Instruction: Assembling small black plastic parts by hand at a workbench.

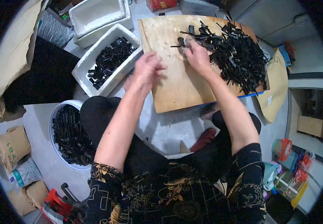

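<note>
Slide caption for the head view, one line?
Right hand at the edge of a heap of black parts on a wooden board; left hand near a white foam box.

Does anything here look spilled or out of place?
What looks like a tiny black scrap lies on the pale grey floor, off the near side of the light-brown wooden board. It seems stray, being apart from the sprawling heap of black plastic-looking pieces. Nothing looks clearly damaged.

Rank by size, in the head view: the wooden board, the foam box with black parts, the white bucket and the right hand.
1. Wooden board
2. Foam box and white bucket: too alike to rank; bucket partly hidden
3. Right hand
</note>
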A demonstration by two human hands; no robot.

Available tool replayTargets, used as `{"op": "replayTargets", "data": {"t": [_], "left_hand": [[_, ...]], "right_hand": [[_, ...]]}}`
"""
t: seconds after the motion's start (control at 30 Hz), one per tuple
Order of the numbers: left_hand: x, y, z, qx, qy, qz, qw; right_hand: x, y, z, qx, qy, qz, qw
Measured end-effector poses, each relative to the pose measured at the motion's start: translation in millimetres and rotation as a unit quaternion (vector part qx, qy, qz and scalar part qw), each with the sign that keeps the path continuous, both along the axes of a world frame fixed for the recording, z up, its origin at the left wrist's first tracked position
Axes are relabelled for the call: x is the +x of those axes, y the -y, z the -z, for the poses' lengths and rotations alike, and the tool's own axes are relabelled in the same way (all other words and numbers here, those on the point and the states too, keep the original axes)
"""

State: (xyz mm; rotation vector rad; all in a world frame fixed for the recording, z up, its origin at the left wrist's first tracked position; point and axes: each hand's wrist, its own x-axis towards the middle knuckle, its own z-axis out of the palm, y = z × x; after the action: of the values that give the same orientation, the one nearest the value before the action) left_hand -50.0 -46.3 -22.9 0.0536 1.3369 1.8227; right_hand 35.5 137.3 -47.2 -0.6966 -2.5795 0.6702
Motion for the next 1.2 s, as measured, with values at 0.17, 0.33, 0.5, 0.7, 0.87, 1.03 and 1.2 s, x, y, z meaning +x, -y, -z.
{"op": "replayTargets", "data": {"t": [0.17, 0.33, 0.5, 0.7, 0.87, 1.03, 1.2], "left_hand": [[51, 5, -6, 0.097, -0.011, 0.099, 0.990], [88, 27, -19, 0.135, 0.012, 0.149, 0.979], [121, 48, -13, 0.144, 0.068, 0.186, 0.970], [147, 58, -1, 0.156, 0.193, 0.153, 0.957], [150, 61, 7, 0.100, 0.188, 0.119, 0.970], [156, 61, 13, 0.004, -0.021, 0.113, 0.993], [164, 57, 10, -0.016, -0.080, 0.137, 0.987]], "right_hand": [[57, 69, -39, -0.248, -0.090, -0.021, 0.964], [116, 109, -55, -0.292, -0.056, 0.015, 0.955], [159, 137, -43, -0.308, -0.109, 0.019, 0.945], [179, 160, -29, -0.267, -0.105, 0.026, 0.958], [184, 164, -14, -0.278, -0.115, 0.012, 0.954], [187, 157, -14, -0.361, -0.136, 0.012, 0.922], [186, 151, -17, -0.567, -0.076, 0.023, 0.820]]}}
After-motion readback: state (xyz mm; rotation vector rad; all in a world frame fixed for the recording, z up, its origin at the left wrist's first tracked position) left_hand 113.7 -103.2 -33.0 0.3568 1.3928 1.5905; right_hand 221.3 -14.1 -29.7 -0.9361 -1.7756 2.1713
